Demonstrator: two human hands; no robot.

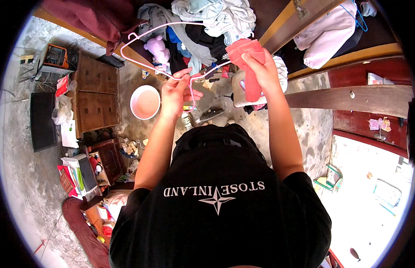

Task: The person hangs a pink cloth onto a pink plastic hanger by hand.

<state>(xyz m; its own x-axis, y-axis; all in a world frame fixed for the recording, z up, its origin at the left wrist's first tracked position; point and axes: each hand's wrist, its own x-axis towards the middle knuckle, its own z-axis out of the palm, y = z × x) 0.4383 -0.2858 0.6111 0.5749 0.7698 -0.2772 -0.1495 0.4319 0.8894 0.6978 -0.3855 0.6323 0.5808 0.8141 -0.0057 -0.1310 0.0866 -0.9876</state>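
Observation:
My left hand is closed on a pale pink wire hanger, near the base of its hook. The hook points down toward me, and the long bar arcs away in front. In my right hand is a folded red cloth, pinched between thumb and fingers. The cloth lies at the right end of the hanger and covers part of the wire there. One strip of it hangs toward my wrist. Whether the cloth is wrapped round the wire I cannot tell.
A white bucket with cloudy liquid stands on the floor at left. Ahead, piled clothes and a lilac plush toy lie on a shelf. A wooden cabinet stands left; a wooden beam crosses at right.

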